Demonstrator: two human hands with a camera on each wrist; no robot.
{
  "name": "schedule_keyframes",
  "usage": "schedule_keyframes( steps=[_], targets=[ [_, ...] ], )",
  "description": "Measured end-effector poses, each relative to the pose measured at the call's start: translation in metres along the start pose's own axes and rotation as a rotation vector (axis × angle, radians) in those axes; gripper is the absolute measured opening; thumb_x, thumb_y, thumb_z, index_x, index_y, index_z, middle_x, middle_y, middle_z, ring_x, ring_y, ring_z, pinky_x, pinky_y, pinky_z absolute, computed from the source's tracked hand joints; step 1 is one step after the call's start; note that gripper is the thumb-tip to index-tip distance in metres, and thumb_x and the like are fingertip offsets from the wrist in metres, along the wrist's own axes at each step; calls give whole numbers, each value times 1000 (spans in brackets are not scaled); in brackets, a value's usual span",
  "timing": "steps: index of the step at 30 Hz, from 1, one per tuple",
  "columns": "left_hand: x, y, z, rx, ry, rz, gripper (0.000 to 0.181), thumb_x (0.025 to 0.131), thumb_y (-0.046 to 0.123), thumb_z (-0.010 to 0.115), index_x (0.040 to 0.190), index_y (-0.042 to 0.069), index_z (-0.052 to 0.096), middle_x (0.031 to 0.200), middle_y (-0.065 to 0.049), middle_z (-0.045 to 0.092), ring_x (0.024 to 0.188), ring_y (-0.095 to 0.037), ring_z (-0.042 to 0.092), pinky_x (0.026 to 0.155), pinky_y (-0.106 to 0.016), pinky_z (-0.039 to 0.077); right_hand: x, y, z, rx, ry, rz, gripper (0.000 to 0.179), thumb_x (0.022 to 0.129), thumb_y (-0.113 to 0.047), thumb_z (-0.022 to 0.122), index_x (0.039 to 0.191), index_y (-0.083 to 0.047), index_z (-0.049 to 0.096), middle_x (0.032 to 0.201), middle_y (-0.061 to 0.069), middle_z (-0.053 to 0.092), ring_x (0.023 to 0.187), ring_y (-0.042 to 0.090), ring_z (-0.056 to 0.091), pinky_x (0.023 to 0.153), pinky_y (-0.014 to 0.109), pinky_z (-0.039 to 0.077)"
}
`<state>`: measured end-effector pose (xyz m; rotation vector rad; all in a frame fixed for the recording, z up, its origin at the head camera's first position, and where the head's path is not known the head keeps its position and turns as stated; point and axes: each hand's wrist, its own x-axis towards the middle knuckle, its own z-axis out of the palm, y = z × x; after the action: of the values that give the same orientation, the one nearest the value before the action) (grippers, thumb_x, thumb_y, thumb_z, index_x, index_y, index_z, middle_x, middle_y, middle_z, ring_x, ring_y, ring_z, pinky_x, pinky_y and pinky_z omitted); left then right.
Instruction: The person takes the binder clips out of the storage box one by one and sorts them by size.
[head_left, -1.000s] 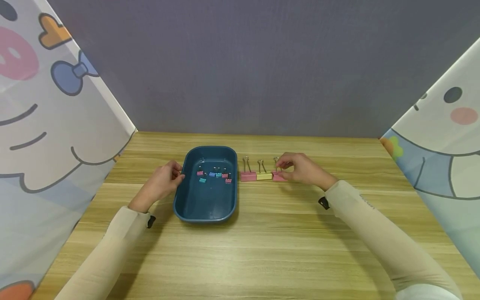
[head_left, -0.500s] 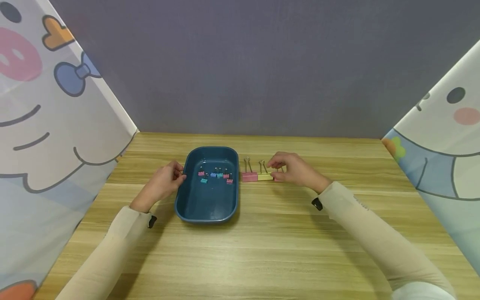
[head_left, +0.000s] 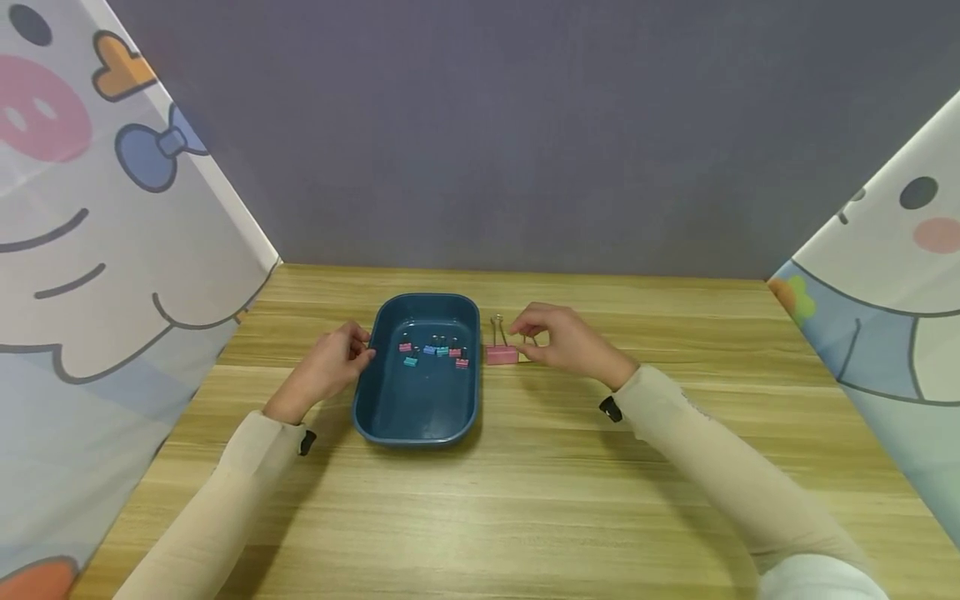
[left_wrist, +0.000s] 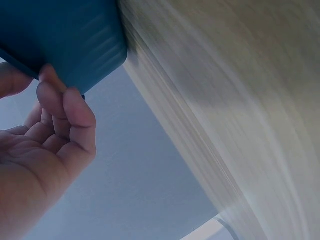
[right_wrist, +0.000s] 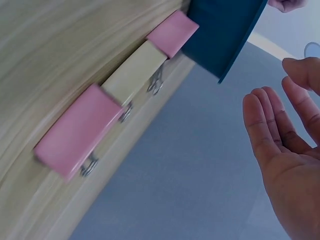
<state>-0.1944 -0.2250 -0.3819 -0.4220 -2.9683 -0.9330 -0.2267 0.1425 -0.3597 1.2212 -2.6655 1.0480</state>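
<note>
My left hand pinches the left rim of a blue plastic tray between thumb and fingers. Inside the tray lie several small binder clips in pink, teal and blue. Just right of it stands a row of larger binder clips: a pink one nearest the tray, a yellow one, then another pink one. Over this row hovers my right hand, fingers loosely bent, nothing between them; the right wrist view shows it apart from the clips. In the head view it covers the far-right pink clip.
The wooden table runs back to a grey wall. Cartoon-printed panels flank it on both sides. A black band shows at the right wrist, below a beige sleeve.
My right hand has moved left along the clip row, from the far-right pink clip to above the yellow one. The left hand keeps its place at the tray rim.
</note>
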Motion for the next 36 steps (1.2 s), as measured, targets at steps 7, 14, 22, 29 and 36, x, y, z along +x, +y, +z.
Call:
schedule_keyframes(
  steps=[7,14,22,29,36],
  targets=[
    [0,-1,1,-1,1,-4,19,92,8,59,103,-6,52,86,-13,60,73,-23,55,65,-35,48,16,-9,11,36,1,-11,22,82,-5,72,102,-10,67,98,-3,61,89,16,60,80,35,50],
    [1,0,1,-9,1,-4,19,92,7,59,103,-7,52,86,-15,61,74,-24,57,64,-36,49,29,-16,22,74,-21,-28,21,82,-3,72,103,-6,67,96,4,62,89,24,60,79,37,50],
    [1,0,0,-10,-8,-19,19,92,7,58,104,-7,52,87,-14,61,75,-24,57,65,-35,49,46,-24,35,78,-75,-28,19,84,-7,70,103,-11,66,100,-2,61,91,19,60,79,38,51],
    [1,0,-1,-4,-6,-22,19,92,8,59,104,-6,52,86,-13,60,74,-23,56,64,-34,49,60,-32,51,52,-97,-54,20,84,-9,71,103,-9,68,97,-2,61,90,16,60,79,34,50],
    [2,0,-1,-10,-10,-17,18,92,8,58,103,-6,52,86,-13,60,73,-23,56,64,-35,48,72,-35,66,79,-130,-68,20,84,-7,69,104,-3,67,99,12,62,92,27,61,79,39,50]
  ],
)
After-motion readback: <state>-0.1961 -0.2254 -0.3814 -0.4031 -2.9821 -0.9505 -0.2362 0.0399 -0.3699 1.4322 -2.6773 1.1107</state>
